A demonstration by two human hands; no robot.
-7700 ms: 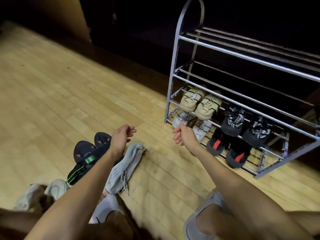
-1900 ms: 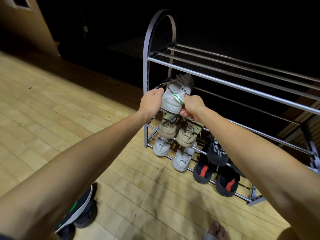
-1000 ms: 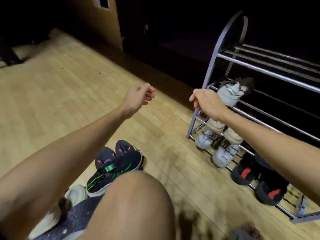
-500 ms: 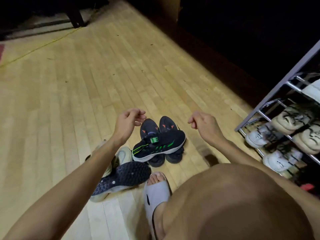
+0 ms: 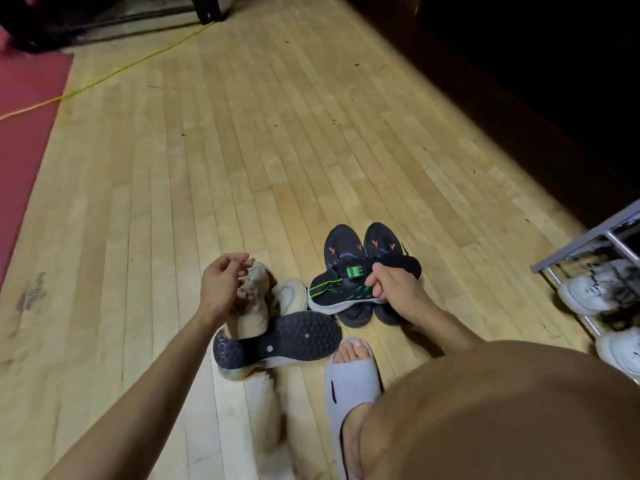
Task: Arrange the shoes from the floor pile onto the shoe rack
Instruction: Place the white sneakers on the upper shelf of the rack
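Right hand grips the black sneaker with green stripes, which lies on its side across a dark pair with orange marks on the wood floor. Left hand hovers loosely curled, holding nothing, above a beige shoe. Shoe rack at right edge

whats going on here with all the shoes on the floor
A person is crouched over a pile of shoes on the wooden floor. Their right hand grips a black sneaker with green stripes that lies across a dark pair with orange marks. The left hand hovers, holding nothing, over a beige shoe, beside a dark shoe lying sole up. The shoe rack at the right edge already holds white sneakers.
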